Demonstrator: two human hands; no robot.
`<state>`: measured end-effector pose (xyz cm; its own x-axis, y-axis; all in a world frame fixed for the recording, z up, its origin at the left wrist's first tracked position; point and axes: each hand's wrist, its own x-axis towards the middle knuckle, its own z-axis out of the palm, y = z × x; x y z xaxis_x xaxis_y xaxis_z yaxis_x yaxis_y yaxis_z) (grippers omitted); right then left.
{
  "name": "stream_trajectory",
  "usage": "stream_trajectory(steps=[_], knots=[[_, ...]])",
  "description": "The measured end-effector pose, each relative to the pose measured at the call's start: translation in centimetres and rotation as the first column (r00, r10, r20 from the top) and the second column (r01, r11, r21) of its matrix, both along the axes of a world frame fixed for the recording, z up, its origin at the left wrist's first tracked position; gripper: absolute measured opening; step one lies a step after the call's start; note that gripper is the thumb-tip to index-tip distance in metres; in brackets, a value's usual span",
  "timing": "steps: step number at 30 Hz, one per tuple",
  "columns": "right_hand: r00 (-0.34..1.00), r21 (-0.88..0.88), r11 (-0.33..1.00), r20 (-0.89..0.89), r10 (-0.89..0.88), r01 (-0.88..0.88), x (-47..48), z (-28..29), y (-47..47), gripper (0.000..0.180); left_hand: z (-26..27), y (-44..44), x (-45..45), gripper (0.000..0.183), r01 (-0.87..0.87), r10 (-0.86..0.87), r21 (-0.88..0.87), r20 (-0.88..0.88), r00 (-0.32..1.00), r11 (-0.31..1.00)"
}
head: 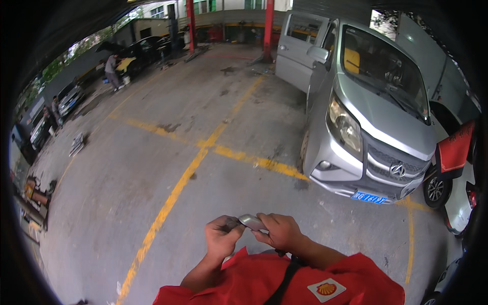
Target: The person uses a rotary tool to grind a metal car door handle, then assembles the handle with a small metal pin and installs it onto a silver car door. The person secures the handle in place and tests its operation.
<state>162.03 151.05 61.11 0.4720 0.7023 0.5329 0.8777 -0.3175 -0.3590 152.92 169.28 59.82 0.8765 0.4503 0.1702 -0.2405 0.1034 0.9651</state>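
Close to my chest, my right hand (280, 230) grips a smooth silver-grey part (252, 222), rounded at one end; its exact kind cannot be told. My left hand (225, 234) is at the part's left end, its fingers closed on a small dark piece (231, 224) that may be a cloth or pad. The two hands are almost touching, with the silver part between them. Both are above the grey concrete floor (244, 183), in front of my red shirt.
A silver van (385, 110) with an open side door (301, 49) stands at the right, beside a white car (459, 198). Red lift posts (268, 30) rise behind. A person (112, 70) bends by a dark car (146, 47) at the far left. Equipment (36, 198) lies at the left edge.
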Motion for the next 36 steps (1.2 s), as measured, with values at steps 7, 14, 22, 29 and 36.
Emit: stream_trajectory(steps=[7,14,22,29,36], knots=[[0.941,0.112,0.987,-0.332,-0.071,0.114,23.5,-2.8,6.8,0.056,-0.6,8.6,26.7,0.006,0.309,-0.31,0.123,-0.016,0.951,0.943],[0.816,0.225,0.972,-0.547,0.187,-0.072,52.1,-5.7,15.7,0.052,-3.2,17.0,54.4,0.012,0.376,-0.349,0.255,-0.146,0.926,0.891],[0.734,0.335,0.906,-0.541,0.41,-0.259,82.4,-4.4,28.1,0.052,-4.1,28.2,81.4,0.013,0.211,-0.202,0.305,-0.062,0.978,0.929],[0.765,0.441,0.883,-0.509,0.394,-0.161,108.3,-7.4,38.8,0.053,-6.9,37.4,109.2,0.018,0.228,-0.259,0.207,0.137,0.956,0.951],[0.713,0.326,0.747,-0.646,-0.272,0.58,133.5,-2.7,43.5,0.032,-1.8,41.3,140.1,0.033,0.461,-0.467,0.3,-0.057,0.883,0.835]])
